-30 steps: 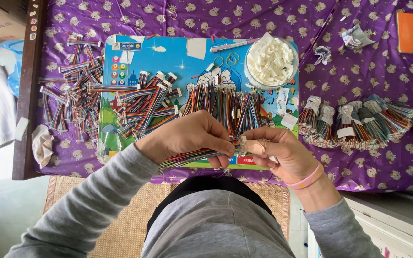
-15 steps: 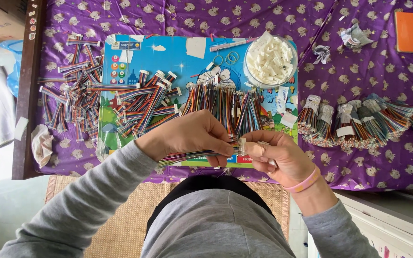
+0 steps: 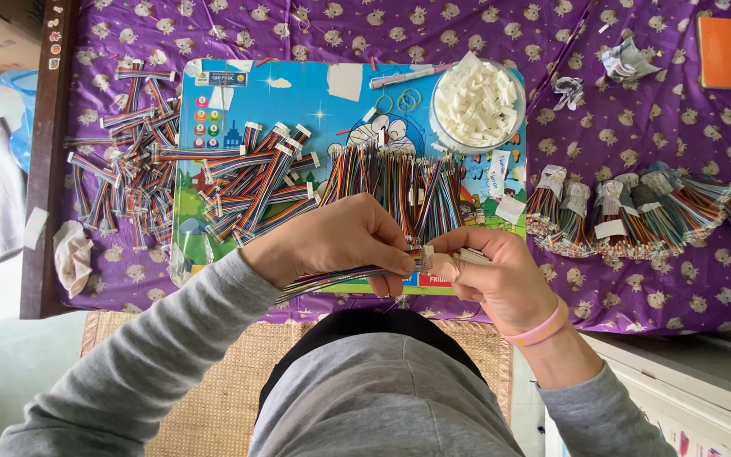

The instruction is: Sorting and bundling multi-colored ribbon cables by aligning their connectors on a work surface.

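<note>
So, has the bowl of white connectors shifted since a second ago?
No. The bowl of white connectors sits at the same upper right corner of the blue picture board, beside the rubber bands, as it did earlier.

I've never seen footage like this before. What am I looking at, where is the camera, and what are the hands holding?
One camera, worn on a person's head, looks down at their two bare hands. The left hand pinches a bunch of coloured wires; the right hand holds a small white connector at the wires' end. On the purple patterned cloth lie a blue picture board, loose wire sets, tied wire bundles and a round tub of white connectors.
</note>
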